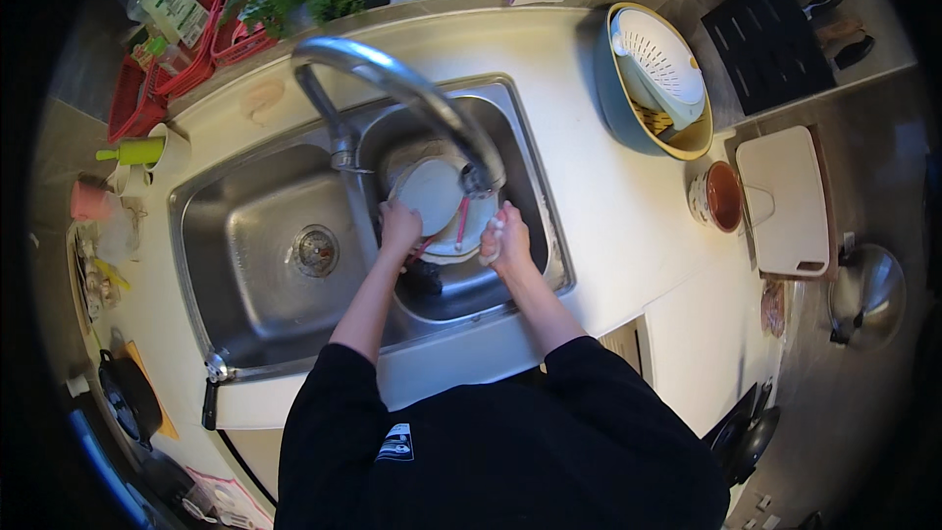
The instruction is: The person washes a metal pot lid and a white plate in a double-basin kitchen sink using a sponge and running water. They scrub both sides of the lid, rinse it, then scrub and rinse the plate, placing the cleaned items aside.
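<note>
In the right sink basin (526,162), my left hand (401,227) grips the left edge of a small white plate (429,195). The plate lies tilted over a larger pale dish (475,224). Beside it, a thin pink utensil (462,224) rests in the larger dish; a second pink piece (421,249) shows just below my left hand. At the right side of the dishes my right hand (509,241) is closed around something white, a sponge or cloth, mostly hidden by the fingers. The steel faucet (412,73) arches over the dishes, its spout end close above them.
The left basin (276,265) has a drain strainer (316,250). Right of the sink stand a blue tub with a white colander (659,55), a brown-lined mug (725,196) and a cutting board (784,199). Red baskets (136,99) with bottles stand at the back left, near a black pot (131,397).
</note>
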Tool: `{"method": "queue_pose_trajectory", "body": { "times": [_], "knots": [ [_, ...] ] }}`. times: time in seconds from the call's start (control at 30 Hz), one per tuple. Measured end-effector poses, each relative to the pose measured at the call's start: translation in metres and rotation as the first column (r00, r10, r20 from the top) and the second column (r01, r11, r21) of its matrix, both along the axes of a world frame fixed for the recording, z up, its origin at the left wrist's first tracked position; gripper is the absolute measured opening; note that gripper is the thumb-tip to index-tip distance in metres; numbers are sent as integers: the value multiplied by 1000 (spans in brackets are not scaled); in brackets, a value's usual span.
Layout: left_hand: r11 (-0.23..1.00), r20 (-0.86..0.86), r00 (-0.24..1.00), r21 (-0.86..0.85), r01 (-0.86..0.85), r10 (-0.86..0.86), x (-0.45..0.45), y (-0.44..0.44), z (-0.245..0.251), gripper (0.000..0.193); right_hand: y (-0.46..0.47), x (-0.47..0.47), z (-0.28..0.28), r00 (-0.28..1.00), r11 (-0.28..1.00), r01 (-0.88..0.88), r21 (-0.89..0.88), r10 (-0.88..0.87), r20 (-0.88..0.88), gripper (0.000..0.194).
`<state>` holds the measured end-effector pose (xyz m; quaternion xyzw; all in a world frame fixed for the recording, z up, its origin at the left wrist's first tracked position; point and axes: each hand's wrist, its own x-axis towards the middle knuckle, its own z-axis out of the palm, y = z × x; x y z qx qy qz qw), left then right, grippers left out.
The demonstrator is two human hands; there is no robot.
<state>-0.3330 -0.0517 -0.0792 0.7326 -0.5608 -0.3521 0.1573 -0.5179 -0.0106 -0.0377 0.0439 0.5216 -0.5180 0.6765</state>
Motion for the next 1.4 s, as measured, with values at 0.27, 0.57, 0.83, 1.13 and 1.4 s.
{"method": "queue_pose_trajectory", "body": {
  "times": [0.27, 0.57, 0.83, 1.13, 1.4],
  "knots": [
    [974, 268, 952, 127, -188, 149, -29, -21, -46, 40, -16, -28, 5, 981, 986, -165, 34, 160, 110, 33],
    [974, -392, 896, 169, -153, 209, -27, -5, -98, 21, -34, -47, 61, 881, 826, -442, -349, 326, -342, 24],
    [896, -693, 573, 387, -218, 438, -40, 8, -11, 53, -51, -36, 120, 318, 306, -914, -266, 137, -938, 46],
    [833, -882, -28, 453, -318, 470, -5, 17, -78, 29, -2, 46, 121, 210, 130, -967, -219, -78, -975, 52],
    [940, -864, 371, 308, -150, 342, -24, 31, 9, 49, 10, -7, 29, 248, 541, -831, -132, 148, -957, 55]
  ]
}}
